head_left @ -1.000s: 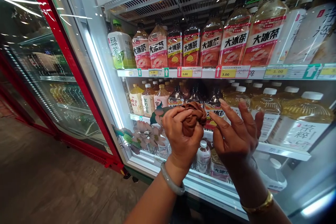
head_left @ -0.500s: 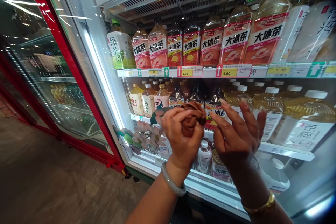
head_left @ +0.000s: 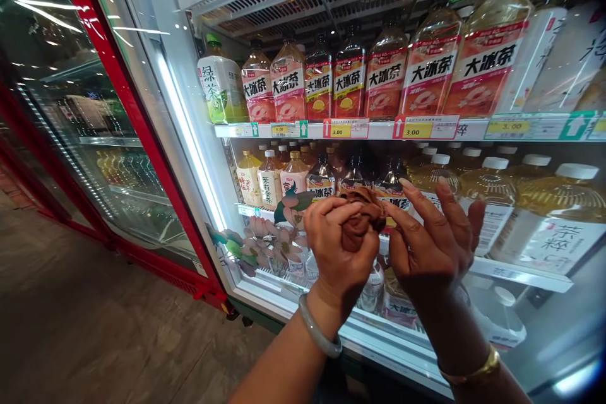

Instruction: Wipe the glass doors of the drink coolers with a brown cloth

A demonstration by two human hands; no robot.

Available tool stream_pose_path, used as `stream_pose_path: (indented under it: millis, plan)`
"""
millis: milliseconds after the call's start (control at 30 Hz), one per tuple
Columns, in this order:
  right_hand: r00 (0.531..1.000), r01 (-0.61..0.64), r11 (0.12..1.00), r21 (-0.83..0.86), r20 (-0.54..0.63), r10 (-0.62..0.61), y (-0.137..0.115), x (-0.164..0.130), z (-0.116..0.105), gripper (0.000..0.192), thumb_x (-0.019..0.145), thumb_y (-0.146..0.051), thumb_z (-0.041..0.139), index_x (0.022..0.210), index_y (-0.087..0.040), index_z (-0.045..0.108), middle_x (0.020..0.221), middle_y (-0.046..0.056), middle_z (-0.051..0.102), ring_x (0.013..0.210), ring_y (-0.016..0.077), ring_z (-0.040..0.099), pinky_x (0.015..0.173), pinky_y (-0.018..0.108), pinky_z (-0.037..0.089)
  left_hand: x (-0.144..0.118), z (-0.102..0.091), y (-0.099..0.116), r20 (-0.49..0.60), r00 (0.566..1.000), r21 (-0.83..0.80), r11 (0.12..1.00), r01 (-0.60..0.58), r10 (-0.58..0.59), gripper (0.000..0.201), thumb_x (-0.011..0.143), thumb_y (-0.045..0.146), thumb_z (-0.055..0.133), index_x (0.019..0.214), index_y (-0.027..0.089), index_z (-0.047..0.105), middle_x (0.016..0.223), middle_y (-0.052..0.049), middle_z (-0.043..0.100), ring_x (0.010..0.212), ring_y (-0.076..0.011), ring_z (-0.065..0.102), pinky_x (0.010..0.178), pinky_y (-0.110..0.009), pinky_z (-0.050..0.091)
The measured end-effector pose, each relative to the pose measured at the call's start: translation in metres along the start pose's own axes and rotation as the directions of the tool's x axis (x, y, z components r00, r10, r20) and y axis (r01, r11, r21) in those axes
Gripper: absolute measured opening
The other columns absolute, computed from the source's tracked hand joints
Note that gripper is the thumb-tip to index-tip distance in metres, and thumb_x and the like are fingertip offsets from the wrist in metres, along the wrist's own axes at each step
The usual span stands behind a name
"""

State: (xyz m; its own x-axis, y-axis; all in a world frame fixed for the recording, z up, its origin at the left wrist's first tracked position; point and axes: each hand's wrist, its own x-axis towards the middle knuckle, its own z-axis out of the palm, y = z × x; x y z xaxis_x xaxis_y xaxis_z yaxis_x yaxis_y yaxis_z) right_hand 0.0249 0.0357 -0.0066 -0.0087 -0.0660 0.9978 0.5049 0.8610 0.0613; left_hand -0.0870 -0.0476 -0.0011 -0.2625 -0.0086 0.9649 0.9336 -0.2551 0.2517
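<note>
Drinks cooler (head_left: 189, 139) fills the view, tea bottles (head_left: 350, 79) on the shelf at 12 o'clock. Left hand (head_left: 338, 246) fist-clamped on a bunched brown cloth (head_left: 362, 218), centre frame. Right hand (head_left: 433, 240) at its 3 o'clock, fingers spread apart, index tip touching the cloth.

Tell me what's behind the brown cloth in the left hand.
Behind the brown cloth, bunched in the left hand, stand dark tea bottles on the middle shelf. Their lower labels are covered.
</note>
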Motion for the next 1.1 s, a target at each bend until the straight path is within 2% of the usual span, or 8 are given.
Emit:
stream_pose_path:
  millis: [167,333,433,500,700,833,967,1100]
  plan:
    - [0.999,0.024,1.000,-0.005,-0.037,-0.025,0.004,0.000,0.002,0.040,0.090,-0.009,0.060,0.124,-0.025,0.074,0.140,0.002,0.070,0.145,0.0253,0.055,0.134,0.045,0.024,-0.015,0.009,0.008,0.059,0.996,-0.049,0.996,-0.071,0.074,0.029,0.083,0.019,0.071,0.110,0.025,0.065,0.109,-0.004,0.063,0.109,-0.0219,0.061,0.103,-0.045,0.051]
    - [0.995,-0.077,0.997,0.032,-0.057,0.079,0.006,0.011,-0.004,0.040,0.090,-0.016,0.062,0.127,-0.027,0.073,0.142,0.005,0.069,0.137,0.0305,0.063,0.126,0.061,0.034,0.008,-0.003,-0.003,0.026,0.996,-0.021,0.996,-0.084,0.084,0.030,0.084,0.018,0.071,0.113,0.025,0.066,0.117,-0.006,0.066,0.114,-0.0227,0.062,0.106,-0.045,0.050]
    - [0.988,-0.112,0.994,0.002,-0.104,0.112,0.008,0.015,-0.007,0.041,0.089,-0.020,0.064,0.127,-0.030,0.074,0.143,0.006,0.069,0.144,0.0355,0.055,0.127,0.070,0.026,0.017,-0.008,-0.005,-0.039,0.999,0.032,0.999,0.019,-0.018,0.029,0.086,0.018,0.068,0.114,0.025,0.066,0.128,-0.007,0.067,0.121,-0.0240,0.062,0.111,-0.048,0.046]
    - [0.989,-0.105,0.994,-0.041,-0.107,0.100,0.011,0.014,-0.006,0.044,0.090,-0.021,0.065,0.131,-0.032,0.072,0.146,0.005,0.066,0.146,0.0363,0.053,0.128,0.072,0.021,0.012,-0.004,-0.001,0.004,0.999,0.010,0.999,-0.046,0.046,0.029,0.085,0.017,0.069,0.113,0.025,0.066,0.123,-0.005,0.072,0.117,-0.0223,0.065,0.113,-0.048,0.045]
    - [0.994,-0.071,0.996,-0.054,-0.090,0.066,0.013,0.004,0.004,0.031,0.100,-0.032,0.060,0.128,-0.037,0.073,0.144,0.000,0.068,0.144,0.0253,0.056,0.131,0.055,0.025,-0.018,0.011,0.013,0.170,0.974,-0.075,0.987,-0.139,0.150,0.024,0.090,0.025,0.069,0.114,0.027,0.068,0.114,-0.003,0.077,0.110,-0.0217,0.070,0.109,-0.043,0.048]
    - [0.995,-0.082,0.996,-0.046,-0.052,0.080,0.011,0.004,0.001,0.038,0.095,-0.022,0.062,0.129,-0.036,0.072,0.146,-0.001,0.066,0.147,0.0245,0.052,0.132,0.054,0.023,-0.002,0.006,0.007,0.114,0.978,-0.069,0.984,-0.166,0.173,0.032,0.083,0.018,0.073,0.114,0.025,0.068,0.113,-0.003,0.076,0.108,-0.0207,0.070,0.108,-0.042,0.049]
    - [0.998,-0.041,0.997,-0.066,-0.043,0.038,0.012,0.005,-0.001,0.038,0.093,-0.021,0.066,0.128,-0.034,0.073,0.144,0.001,0.068,0.147,0.0265,0.053,0.132,0.056,0.024,0.007,0.006,0.012,0.026,0.997,-0.068,0.995,-0.067,0.068,0.035,0.080,0.013,0.070,0.113,0.023,0.068,0.112,-0.003,0.074,0.108,-0.0197,0.069,0.110,-0.043,0.047]
    - [0.996,-0.007,0.999,-0.051,-0.088,0.003,0.015,0.006,0.000,0.028,0.099,-0.029,0.063,0.124,-0.030,0.076,0.137,0.003,0.072,0.144,0.0267,0.057,0.131,0.054,0.027,-0.009,0.013,0.028,0.133,0.990,-0.093,0.995,-0.040,0.053,0.029,0.086,0.016,0.069,0.114,0.024,0.068,0.112,-0.003,0.075,0.108,-0.0202,0.068,0.112,-0.044,0.045]
